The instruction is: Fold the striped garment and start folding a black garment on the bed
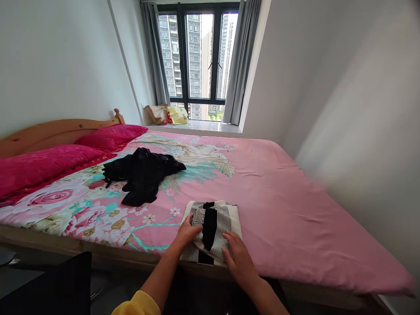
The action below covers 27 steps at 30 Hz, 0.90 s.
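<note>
A folded striped cloth (210,232), cream with black stripes and a wide black band, lies near the front edge of the bed. It is stacked in layers, with a smaller folded part on top; whether it is a garment I cannot tell. At its left side rests my left hand (187,231), thumb stretched over the top part and fingers along the edge. My right hand (239,256) touches the right side, its fingers spread and slightly bent. Neither hand visibly grips the cloth. Farther back on the left lies a crumpled black garment (144,173).
The bed (288,210) has a pink floral sheet. Red pillows (49,164) lie by a wooden headboard (62,127). Bags (177,115) stand on the windowsill between grey curtains. A dark object (65,284), perhaps a chair back, is at lower left. A white wall (354,109) rises on the right.
</note>
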{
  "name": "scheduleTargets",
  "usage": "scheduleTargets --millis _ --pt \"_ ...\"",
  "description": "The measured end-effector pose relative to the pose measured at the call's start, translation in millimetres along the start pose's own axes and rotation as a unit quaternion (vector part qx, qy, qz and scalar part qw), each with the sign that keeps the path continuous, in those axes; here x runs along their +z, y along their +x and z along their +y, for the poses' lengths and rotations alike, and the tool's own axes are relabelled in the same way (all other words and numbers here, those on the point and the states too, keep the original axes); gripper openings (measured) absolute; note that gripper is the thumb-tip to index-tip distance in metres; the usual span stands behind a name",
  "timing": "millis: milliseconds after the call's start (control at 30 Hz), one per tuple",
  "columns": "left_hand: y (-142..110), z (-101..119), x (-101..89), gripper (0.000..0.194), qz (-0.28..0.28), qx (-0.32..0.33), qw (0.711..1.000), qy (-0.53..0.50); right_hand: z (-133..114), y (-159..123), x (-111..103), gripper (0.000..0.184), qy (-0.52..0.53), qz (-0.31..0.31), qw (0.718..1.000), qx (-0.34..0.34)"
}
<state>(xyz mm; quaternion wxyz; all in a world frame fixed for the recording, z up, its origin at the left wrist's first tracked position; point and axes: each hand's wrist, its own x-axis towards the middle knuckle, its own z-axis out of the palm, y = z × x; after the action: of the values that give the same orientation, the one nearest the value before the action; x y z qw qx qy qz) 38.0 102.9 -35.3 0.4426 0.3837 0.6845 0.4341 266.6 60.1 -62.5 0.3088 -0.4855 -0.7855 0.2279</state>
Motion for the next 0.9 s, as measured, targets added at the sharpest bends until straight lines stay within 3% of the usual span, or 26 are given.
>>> scheduleTargets --millis 167,267,333,400,433,500,533,600,767,900 --pt "3 -6 -5.5 0.059 0.031 0.044 0.998 0.040 -6 4 -7 0.040 -0.037 0.048 0.997 -0.040" --pt "0 -11 -18.0 0.057 0.078 0.057 0.992 0.083 -4 5 -10 0.038 -0.054 0.048 0.997 -0.039" --pt "-4 -10 -21.3 0.053 0.125 0.107 0.979 0.119 -4 6 -11 0.036 -0.062 0.046 0.997 -0.031" --pt "-9 -3 -17.1 0.043 0.139 0.242 0.944 0.175 -8 11 -10 0.037 -0.066 0.044 0.996 -0.034" --pt "-11 2 -12.3 0.038 0.116 0.328 0.913 0.214 -11 15 -9 0.037 -0.066 0.043 0.996 -0.040" --pt "-12 10 0.0 0.038 0.024 0.463 0.831 0.308 -19 25 -4 0.039 -0.070 0.043 0.995 -0.058" --pt "-10 12 6.2 0.040 -0.022 0.487 0.798 0.355 -21 30 -1 0.041 -0.075 0.038 0.994 -0.065" --pt "-4 9 15.6 0.041 -0.065 0.466 0.760 0.448 -19 36 7 0.044 -0.094 0.017 0.994 -0.062" --pt "16 -21 17.8 0.076 -0.091 0.372 0.735 0.559 19 12 31 0.052 -0.117 -0.060 0.991 0.001" --pt "21 -29 15.6 0.081 -0.105 0.360 0.739 0.560 47 -9 35 0.062 0.021 0.073 0.991 0.106"
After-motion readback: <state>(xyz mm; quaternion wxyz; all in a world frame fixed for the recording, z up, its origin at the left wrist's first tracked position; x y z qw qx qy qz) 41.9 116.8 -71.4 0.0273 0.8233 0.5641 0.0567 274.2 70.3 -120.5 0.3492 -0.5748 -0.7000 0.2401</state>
